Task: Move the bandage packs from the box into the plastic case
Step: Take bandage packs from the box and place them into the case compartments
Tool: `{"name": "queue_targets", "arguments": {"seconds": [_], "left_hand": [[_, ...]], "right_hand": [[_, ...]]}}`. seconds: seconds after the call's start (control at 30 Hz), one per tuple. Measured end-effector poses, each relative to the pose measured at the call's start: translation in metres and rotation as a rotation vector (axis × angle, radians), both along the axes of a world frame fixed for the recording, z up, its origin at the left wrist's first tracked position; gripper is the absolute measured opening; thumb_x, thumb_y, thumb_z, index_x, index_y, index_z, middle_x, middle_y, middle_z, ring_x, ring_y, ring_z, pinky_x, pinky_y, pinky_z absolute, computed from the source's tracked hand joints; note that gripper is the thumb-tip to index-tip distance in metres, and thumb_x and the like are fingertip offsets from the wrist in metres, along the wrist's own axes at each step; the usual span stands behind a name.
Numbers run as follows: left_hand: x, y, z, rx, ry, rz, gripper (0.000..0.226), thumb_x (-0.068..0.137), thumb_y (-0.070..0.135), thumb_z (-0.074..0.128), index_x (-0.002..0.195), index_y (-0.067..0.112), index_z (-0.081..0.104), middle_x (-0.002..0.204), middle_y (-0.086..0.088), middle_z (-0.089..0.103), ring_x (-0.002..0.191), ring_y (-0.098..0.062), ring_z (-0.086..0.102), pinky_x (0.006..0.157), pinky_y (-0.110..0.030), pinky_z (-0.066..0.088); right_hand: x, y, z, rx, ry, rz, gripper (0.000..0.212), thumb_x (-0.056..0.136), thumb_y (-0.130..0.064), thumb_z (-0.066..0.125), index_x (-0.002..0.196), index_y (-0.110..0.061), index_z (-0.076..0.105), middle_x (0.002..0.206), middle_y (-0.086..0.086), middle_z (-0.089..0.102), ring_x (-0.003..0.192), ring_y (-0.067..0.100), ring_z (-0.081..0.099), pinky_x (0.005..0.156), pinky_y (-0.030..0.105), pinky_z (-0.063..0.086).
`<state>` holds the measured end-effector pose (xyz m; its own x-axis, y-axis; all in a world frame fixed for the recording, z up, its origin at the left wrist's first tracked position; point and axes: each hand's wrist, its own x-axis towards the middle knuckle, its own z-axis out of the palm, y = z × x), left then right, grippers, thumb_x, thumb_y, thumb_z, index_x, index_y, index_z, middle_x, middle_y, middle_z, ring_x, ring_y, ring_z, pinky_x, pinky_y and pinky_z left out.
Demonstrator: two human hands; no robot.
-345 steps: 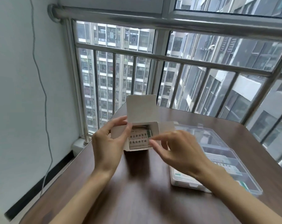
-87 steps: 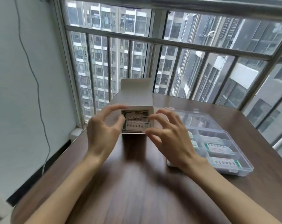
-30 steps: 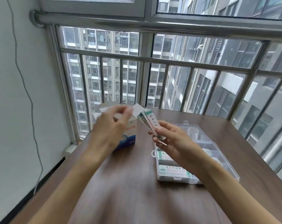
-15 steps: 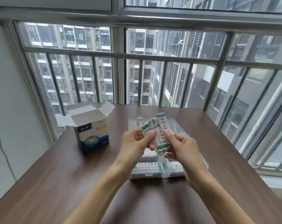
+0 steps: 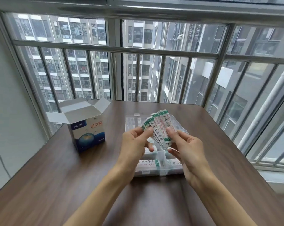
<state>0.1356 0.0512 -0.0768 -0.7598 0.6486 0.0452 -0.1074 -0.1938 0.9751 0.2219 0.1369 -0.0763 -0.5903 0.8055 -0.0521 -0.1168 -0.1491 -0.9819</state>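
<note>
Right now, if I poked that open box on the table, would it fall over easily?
Probably, yes. The box is thin cardboard and stands taller than it is wide, so a poke near the top might tip it. It likely weighs little, since the bandage packs held in both hands are out of it. A low push would probably slide it along the smooth table instead.

Bare table (image 5: 56, 185) between box (image 5: 87, 132) and plastic case (image 5: 159, 172).

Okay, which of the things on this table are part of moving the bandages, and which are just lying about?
Part of the job:
- bandage packs, fanned, held by the left hand and right hand
- opened box
- plastic case, some packs already inside

Just there:
- table
- window bars
</note>
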Motion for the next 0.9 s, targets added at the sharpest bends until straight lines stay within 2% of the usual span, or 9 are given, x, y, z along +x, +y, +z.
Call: {"name": "queue_targets", "arguments": {"seconds": [0.2, 0.4, 0.53, 0.67, 0.8, 0.9], "left_hand": [[0.002, 0.0, -0.003, 0.083, 0.057, 0.054, 0.011, 0.087, 0.007, 0.065, 0.092, 0.012, 0.073, 0.077, 0.002, 0.074, 0.038, -0.002, 0.041, 0.042, -0.009, 0.035], [0.0, -0.001, 0.004, -0.021, -0.012, -0.048, 0.022, 0.096, 0.014, 0.05, 0.084, 0.012, 0.069, 0.077, 0.004, 0.073, 0.038, -0.006, 0.047, 0.035, -0.013, 0.021], [-0.007, -0.003, 0.015, -0.153, 0.178, -0.143, 0.016, 0.093, 0.018, 0.058, 0.089, 0.024, 0.072, 0.076, 0.017, 0.073, 0.041, 0.001, 0.047, 0.04, -0.006, 0.032], [-0.019, 0.003, 0.027, -0.243, 0.339, -0.18, 0.012, 0.089, 0.021, 0.062, 0.091, 0.03, 0.07, 0.074, 0.019, 0.072, 0.044, 0.006, 0.049, 0.047, -0.006, 0.038], [-0.027, 0.016, 0.035, -0.242, 0.373, -0.223, 0.027, 0.091, 0.005, 0.056, 0.114, 0.019, 0.061, 0.093, 0.007, 0.068, 0.04, 0.004, 0.048, 0.043, -0.008, 0.04], [-0.032, 0.025, 0.036, -0.258, 0.441, -0.204, 0.031, 0.096, 0.003, 0.045, 0.124, 0.012, 0.056, 0.106, 0.003, 0.064, 0.044, 0.003, 0.05, 0.042, -0.007, 0.039]], "right_hand": [[-0.001, -0.003, 0.001, 0.032, -0.029, 0.062, 0.015, 0.087, -0.028, 0.064, 0.09, -0.017, 0.073, 0.073, -0.002, 0.073, 0.061, 0.002, 0.062, 0.05, 0.013, 0.046], [0.0, 0.005, -0.001, 0.015, -0.002, 0.035, 0.012, 0.088, -0.023, 0.063, 0.091, -0.015, 0.072, 0.076, -0.003, 0.074, 0.063, 0.002, 0.063, 0.056, 0.014, 0.047], [0.006, 0.017, 0.008, 0.032, 0.038, 0.103, 0.014, 0.087, -0.014, 0.064, 0.1, -0.014, 0.07, 0.084, -0.004, 0.074, 0.069, -0.001, 0.067, 0.058, 0.011, 0.049], [0.013, 0.038, 0.023, 0.116, -0.061, 0.259, 0.023, 0.085, -0.007, 0.063, 0.105, -0.016, 0.067, 0.09, -0.004, 0.074, 0.085, 0.008, 0.069, 0.074, 0.023, 0.054], [0.022, 0.069, 0.042, 0.253, -0.186, 0.332, 0.022, 0.086, -0.005, 0.06, 0.098, -0.021, 0.068, 0.092, -0.001, 0.073, 0.094, 0.015, 0.066, 0.085, 0.028, 0.052], [0.023, 0.089, 0.044, 0.449, -0.419, 0.412, 0.023, 0.088, -0.004, 0.059, 0.104, -0.02, 0.066, 0.101, 0.004, 0.07, 0.097, 0.017, 0.064, 0.088, 0.028, 0.049]]}}
